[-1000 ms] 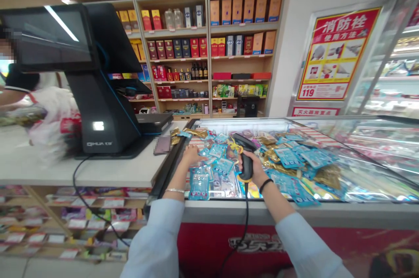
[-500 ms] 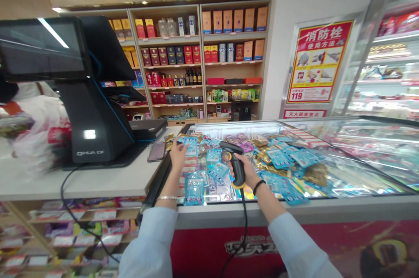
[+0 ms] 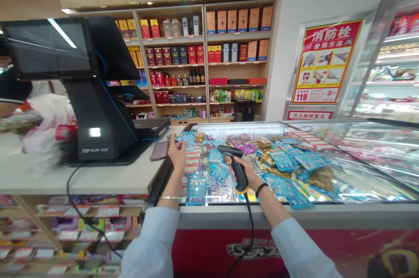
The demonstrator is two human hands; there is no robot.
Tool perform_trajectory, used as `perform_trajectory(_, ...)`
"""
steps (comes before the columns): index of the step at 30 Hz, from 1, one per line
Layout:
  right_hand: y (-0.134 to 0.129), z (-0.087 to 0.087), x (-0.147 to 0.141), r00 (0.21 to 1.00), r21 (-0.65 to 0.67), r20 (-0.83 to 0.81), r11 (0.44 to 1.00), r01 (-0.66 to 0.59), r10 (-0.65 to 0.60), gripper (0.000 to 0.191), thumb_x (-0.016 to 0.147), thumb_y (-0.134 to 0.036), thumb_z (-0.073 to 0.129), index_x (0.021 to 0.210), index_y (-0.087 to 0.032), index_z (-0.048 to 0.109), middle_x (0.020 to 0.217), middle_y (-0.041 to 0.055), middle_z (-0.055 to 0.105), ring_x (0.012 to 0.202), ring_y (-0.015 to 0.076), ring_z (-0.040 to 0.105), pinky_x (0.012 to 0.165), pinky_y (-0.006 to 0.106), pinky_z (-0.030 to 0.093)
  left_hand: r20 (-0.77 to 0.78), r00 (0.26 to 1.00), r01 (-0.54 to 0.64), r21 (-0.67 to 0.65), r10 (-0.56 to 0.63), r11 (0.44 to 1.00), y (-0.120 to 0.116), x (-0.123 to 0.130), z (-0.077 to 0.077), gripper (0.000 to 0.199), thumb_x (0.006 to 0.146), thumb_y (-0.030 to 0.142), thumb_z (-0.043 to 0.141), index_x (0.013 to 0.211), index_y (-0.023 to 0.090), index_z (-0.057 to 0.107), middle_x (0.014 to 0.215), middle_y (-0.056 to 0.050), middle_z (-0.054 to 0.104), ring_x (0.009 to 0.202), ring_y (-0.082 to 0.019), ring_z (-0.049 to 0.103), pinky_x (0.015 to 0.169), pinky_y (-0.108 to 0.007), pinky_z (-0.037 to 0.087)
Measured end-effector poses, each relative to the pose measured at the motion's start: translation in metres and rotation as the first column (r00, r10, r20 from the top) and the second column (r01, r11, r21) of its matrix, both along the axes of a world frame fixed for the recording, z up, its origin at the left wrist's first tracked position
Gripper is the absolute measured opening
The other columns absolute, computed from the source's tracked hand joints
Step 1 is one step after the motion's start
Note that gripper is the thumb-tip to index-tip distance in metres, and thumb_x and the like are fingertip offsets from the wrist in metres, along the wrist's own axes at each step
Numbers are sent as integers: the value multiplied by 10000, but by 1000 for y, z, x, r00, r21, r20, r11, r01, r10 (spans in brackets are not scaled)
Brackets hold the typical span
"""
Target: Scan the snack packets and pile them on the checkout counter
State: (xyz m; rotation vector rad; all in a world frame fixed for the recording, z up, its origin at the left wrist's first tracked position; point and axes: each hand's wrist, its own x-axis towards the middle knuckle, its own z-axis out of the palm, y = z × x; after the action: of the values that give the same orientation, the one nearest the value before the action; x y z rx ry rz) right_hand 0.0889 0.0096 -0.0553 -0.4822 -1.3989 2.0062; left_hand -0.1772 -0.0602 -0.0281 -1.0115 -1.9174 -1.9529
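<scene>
My right hand [image 3: 246,172] is wrapped round the handle of a black and yellow barcode scanner [image 3: 240,175], whose head points left above the freezer's glass top. Pinched in my left hand [image 3: 177,152] is a blue snack packet [image 3: 188,140], held up at the left edge of the freezer. Many more blue packets [image 3: 196,188] and gold packets [image 3: 322,176] lie scattered over the glass, with a few purple ones [image 3: 250,147] toward the back. The scanner's cable hangs down over the freezer's front.
A black register screen [image 3: 49,49] stands on the white counter [image 3: 114,180] at left, with a phone [image 3: 159,150] and a filled plastic bag [image 3: 54,127]. A person's dark sleeve [image 3: 15,86] shows behind. Shelves of boxes line the back wall.
The view has shifted slightly left, so things appear further right. My left hand has raised the blue packet a little. More of the person behind the register shows.
</scene>
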Motion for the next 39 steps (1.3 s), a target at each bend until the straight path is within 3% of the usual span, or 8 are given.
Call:
perform_trajectory(7,0,1,0,1000,21,-8,1000,-21,21,413,693,-574,624,668,-166,568,484,1,577,329,120,511,329,225,384,-55,998,30,72,-26,997,8,-3,-4,330,811,390,590,1046,174,675,1000,-76,729,910,-195,673,896,-330,502)
perform_trajectory(19,-5,5,1,1000,20,-14,1000,-15,16,384,719,-546,604,670,-167,569,478,-2,562,330,117,508,329,225,379,-69,997,31,113,-23,993,10,-7,-8,309,805,372,608,1037,179,678,997,-77,730,890,-190,682,884,-327,514)
perform_trajectory(23,-3,2,1,1000,-3,-19,1000,6,-6,385,725,-543,608,643,-168,578,477,-2,552,331,113,502,331,224,385,-82,996,26,20,-25,999,10,-6,-11,273,825,335,590,1040,185,665,980,-75,729,880,-188,682,849,-316,516)
perform_trajectory(26,-1,1,2,1000,-20,-30,1000,6,-6,389,736,-530,600,601,-166,573,478,9,552,338,109,499,340,224,398,-158,983,62,-180,-91,982,9,-1,-13,251,836,270,577,1068,201,646,960,-65,729,892,-189,680,829,-300,505)
perform_trajectory(29,-3,4,3,997,-18,-74,1000,21,-23,346,721,-498,609,617,-169,583,467,8,552,339,113,503,335,218,392,-282,957,-32,-309,-60,951,5,6,-13,365,878,235,504,1237,215,562,1040,-87,707,947,-208,662,840,-314,484)
perform_trajectory(32,-8,6,7,988,-49,-137,997,62,-68,313,696,-484,614,660,-174,595,459,-9,546,327,113,490,325,215,384,-373,928,-125,-299,4,946,2,9,-11,365,904,193,390,1220,193,574,1075,-107,679,984,-217,632,862,-330,467)
perform_trajectory(35,-10,5,21,971,-76,-202,991,114,-127,324,698,-497,595,631,-181,566,453,-12,534,331,113,486,328,217,387,-405,914,-111,-292,-17,950,4,7,-13,326,870,143,359,961,186,669,1029,-91,664,905,-208,624,835,-328,471)
perform_trajectory(39,-9,7,60,931,-88,-276,971,221,-237,325,716,-496,576,631,-183,549,458,-7,535,346,114,487,338,219,387,-387,922,-71,-239,-28,968,8,5,-10,318,846,179,368,925,171,676,1029,-90,637,956,-226,600,883,-361,466)
